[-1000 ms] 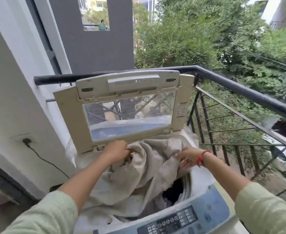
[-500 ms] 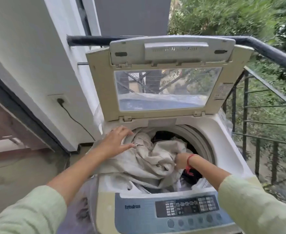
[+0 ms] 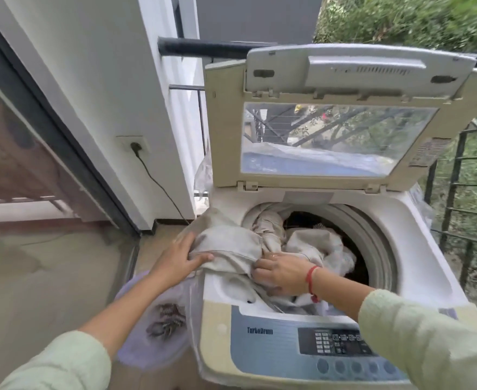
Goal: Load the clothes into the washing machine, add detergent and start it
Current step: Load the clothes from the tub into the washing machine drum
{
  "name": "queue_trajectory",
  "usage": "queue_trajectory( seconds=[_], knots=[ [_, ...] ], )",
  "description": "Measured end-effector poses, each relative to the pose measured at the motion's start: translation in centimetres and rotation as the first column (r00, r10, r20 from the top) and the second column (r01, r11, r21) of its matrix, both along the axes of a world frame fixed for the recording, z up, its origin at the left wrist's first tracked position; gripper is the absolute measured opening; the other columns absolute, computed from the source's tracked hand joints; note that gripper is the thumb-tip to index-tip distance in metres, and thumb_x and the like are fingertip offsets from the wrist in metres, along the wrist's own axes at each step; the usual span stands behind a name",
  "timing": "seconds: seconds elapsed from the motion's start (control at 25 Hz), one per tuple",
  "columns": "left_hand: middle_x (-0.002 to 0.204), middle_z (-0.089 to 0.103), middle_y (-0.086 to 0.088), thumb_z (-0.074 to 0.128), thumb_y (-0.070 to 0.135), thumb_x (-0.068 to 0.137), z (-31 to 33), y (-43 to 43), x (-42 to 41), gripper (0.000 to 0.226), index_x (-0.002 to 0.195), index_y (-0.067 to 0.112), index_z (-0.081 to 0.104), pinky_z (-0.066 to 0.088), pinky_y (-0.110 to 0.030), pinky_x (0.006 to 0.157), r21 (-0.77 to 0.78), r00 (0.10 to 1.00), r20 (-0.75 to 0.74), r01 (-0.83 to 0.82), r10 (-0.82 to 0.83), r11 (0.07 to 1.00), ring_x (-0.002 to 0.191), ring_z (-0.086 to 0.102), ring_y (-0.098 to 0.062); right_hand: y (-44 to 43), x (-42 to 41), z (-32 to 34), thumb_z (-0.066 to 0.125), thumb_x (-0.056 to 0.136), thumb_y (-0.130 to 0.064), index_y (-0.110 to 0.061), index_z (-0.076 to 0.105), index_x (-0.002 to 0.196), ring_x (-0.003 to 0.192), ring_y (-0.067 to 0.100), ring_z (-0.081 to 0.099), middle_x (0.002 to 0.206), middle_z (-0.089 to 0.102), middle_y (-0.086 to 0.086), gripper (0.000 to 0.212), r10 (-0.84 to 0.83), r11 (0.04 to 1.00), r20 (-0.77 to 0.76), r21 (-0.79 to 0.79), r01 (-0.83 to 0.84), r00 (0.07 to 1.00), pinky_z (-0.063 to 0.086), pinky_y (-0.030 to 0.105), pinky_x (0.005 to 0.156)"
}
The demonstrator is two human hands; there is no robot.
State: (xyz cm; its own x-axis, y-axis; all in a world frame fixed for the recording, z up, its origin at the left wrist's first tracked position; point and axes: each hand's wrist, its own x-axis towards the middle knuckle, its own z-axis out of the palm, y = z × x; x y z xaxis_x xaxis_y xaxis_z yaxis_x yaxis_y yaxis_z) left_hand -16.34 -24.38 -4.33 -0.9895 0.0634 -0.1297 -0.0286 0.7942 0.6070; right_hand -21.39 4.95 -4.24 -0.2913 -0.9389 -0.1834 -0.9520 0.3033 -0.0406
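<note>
Much of the drum (image 3: 378, 243) hides under the cloth (image 3: 231, 243), which trails left over the rim; left hand (image 3: 179, 263) pinches it, right hand (image 3: 283, 274) clutches it.

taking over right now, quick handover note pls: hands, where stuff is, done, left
Left hand: grips the fold of the beige cloth that hangs over the left rim of the washing machine.
Right hand: grips the same cloth at the front of the drum opening.
Machine: lid up, cloth partly in the drum.
Done: lid open, load partly in.
Left: push the rest in, add detergent (none in view), shut the lid, start at the control panel.
</note>
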Motion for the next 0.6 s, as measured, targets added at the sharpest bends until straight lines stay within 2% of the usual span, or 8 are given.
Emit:
queue_trajectory(
  seconds=[0.08, 0.16, 0.24, 0.36, 0.48, 0.52, 0.6],
  knots=[
    [0.081, 0.049, 0.004, 0.035, 0.089, 0.065, 0.2, 0.0, 0.3, 0.058, 0.078, 0.032, 0.032, 0.044, -0.035, 0.067, -0.038, 0.999, -0.046, 0.008, -0.009, 0.999, 0.078, 0.05, -0.021, 1.7, 0.3, -1.0, 0.053, 0.079, -0.045, -0.019, 0.048, 0.119, 0.105, 0.025, 0.06, 0.125, 0.055, 0.006, 0.048, 0.007, 1.0, -0.035, 0.008, -0.007, 0.999, 0.051, 0.039, 0.091],
    [0.077, 0.051, 0.002, 0.033, 0.087, 0.065, 1.1, 0.0, 0.1, 0.057, 0.074, 0.031, 0.029, 0.045, -0.036, 0.063, -0.09, 0.998, -0.056, 0.018, -0.023, 0.996, 0.074, 0.052, -0.024, 3.3, 0.4, -2.0, 0.053, 0.08, -0.047, -0.019, 0.051, 0.121, 0.122, 0.028, 0.051, 0.133, 0.05, 0.005, 0.049, 0.051, 0.998, -0.044, 0.043, -0.049, 0.998, 0.042, 0.047, 0.102],
    [0.074, 0.055, 0.001, 0.035, 0.08, 0.069, 2.6, 0.5, -0.5, 0.053, 0.075, 0.027, 0.032, 0.038, -0.034, 0.057, -0.179, 0.989, -0.141, 0.012, -0.038, 0.984, 0.073, 0.057, -0.028, 3.4, 0.1, -3.0, 0.053, 0.081, -0.043, -0.021, 0.056, 0.118, 0.129, 0.027, 0.045, 0.134, 0.049, 0.003, 0.043, 0.046, 0.998, -0.083, 0.05, -0.041, 0.995, 0.036, 0.05, 0.108],
    [0.074, 0.062, -0.005, 0.047, 0.071, 0.077, 5.1, 1.9, -2.3, 0.053, 0.079, 0.018, 0.044, 0.033, -0.032, 0.055, -0.326, 0.957, -0.276, -0.004, -0.091, 0.945, 0.074, 0.061, -0.031, 1.9, 0.5, -3.4, 0.053, 0.08, -0.03, -0.027, 0.068, 0.093, 0.121, 0.024, 0.052, 0.124, 0.056, -0.001, 0.02, 0.001, 1.0, -0.121, -0.01, -0.003, 0.993, 0.042, 0.047, 0.103],
    [0.072, 0.062, -0.005, 0.049, 0.064, 0.081, 7.1, 3.1, -3.9, 0.049, 0.078, 0.015, 0.047, 0.036, -0.032, 0.054, -0.382, 0.937, -0.342, -0.065, -0.076, 0.922, 0.071, 0.062, -0.032, 3.8, 0.7, -1.9, 0.065, 0.066, -0.021, -0.024, 0.067, 0.087, 0.111, 0.02, 0.052, 0.114, 0.055, -0.003, 0.022, -0.13, 0.983, -0.175, -0.15, 0.104, 0.976, 0.044, 0.038, 0.1],
    [0.07, 0.061, -0.006, 0.047, 0.063, 0.082, 7.7, 3.8, -4.2, 0.048, 0.076, 0.015, 0.045, 0.037, -0.033, 0.053, -0.38, 0.929, -0.365, -0.08, -0.07, 0.921, 0.07, 0.062, -0.033, 5.1, 0.7, -0.9, 0.063, 0.066, -0.018, -0.021, 0.064, 0.087, 0.104, 0.021, 0.052, 0.11, 0.052, -0.002, 0.021, -0.228, 0.95, -0.161, -0.254, 0.183, 0.96, 0.049, 0.038, 0.092],
    [0.072, 0.059, -0.007, 0.046, 0.059, 0.085, 9.0, 5.8, -5.0, 0.044, 0.075, 0.017, 0.041, 0.038, -0.034, 0.054, -0.32, 0.914, -0.402, -0.095, -0.045, 0.943, 0.069, 0.061, -0.035, 7.9, 0.6, 1.5, 0.05, 0.074, -0.016, -0.017, 0.054, 0.084, 0.084, 0.027, 0.057, 0.105, 0.048, 0.003, 0.011, -0.452, 0.801, -0.064, -0.467, 0.374, 0.89, 0.054, 0.036, 0.068]
  ],
)
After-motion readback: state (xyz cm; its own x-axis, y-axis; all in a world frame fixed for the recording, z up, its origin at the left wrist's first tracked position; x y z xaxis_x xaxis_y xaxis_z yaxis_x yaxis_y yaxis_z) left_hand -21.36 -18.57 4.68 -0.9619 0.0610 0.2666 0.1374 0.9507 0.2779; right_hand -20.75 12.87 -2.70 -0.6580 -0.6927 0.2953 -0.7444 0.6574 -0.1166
